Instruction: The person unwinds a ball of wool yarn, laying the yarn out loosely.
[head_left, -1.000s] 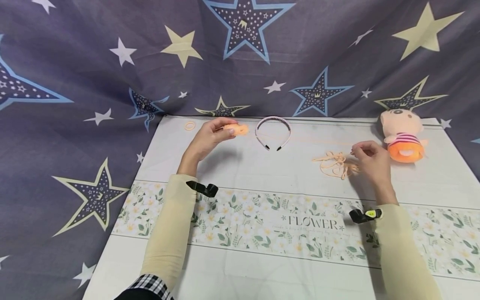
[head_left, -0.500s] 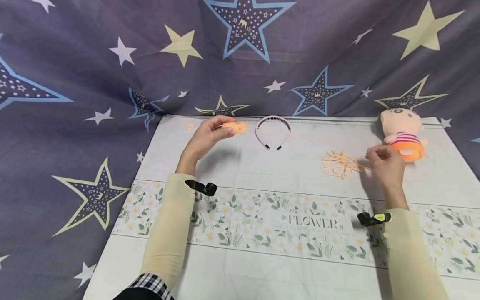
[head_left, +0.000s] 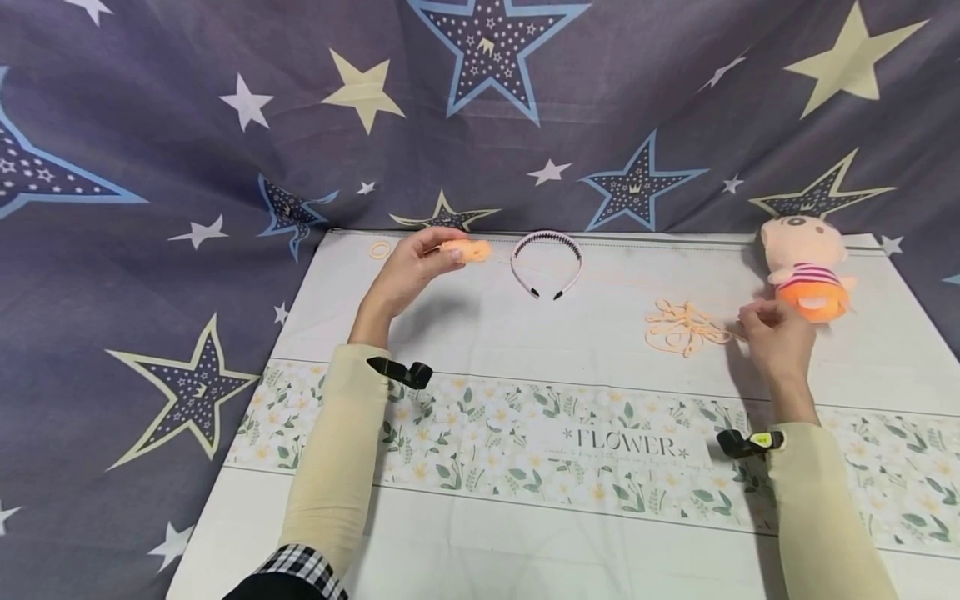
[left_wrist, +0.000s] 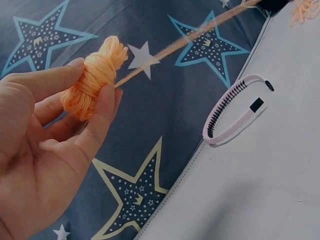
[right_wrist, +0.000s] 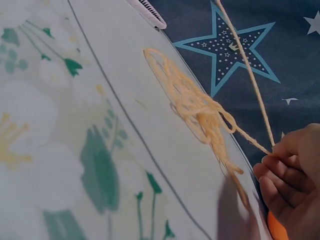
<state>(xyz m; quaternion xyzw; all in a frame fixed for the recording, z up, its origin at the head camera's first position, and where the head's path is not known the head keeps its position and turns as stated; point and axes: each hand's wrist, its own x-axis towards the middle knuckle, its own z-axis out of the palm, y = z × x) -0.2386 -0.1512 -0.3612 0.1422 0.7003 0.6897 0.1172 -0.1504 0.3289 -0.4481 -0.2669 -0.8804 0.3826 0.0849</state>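
My left hand (head_left: 408,271) grips a small wound bundle of orange yarn (left_wrist: 92,80) between thumb and fingers, raised over the back left of the table. From that bundle a strand (left_wrist: 172,47) runs off to the right. At the other end my right hand (head_left: 780,342) pinches the strand between thumb and forefinger, as the right wrist view shows. Just left of the right hand lies a loose tangle of the same yarn (head_left: 684,327), joined to the pinched point by a short length (right_wrist: 250,140). The strand is very faint in the head view.
Between the hands, near the back edge, lies a pink headband (head_left: 577,258) with black teeth. A plush toy (head_left: 806,250) with orange bottoms stands beyond the right hand. A thin orange ring (head_left: 380,250) lies at the back left. Star-printed cloth (head_left: 480,150) hangs behind the table.
My right hand has moved right, away from the left, still pinching the yarn. The loose tangle has shifted slightly right. My left hand has barely moved.
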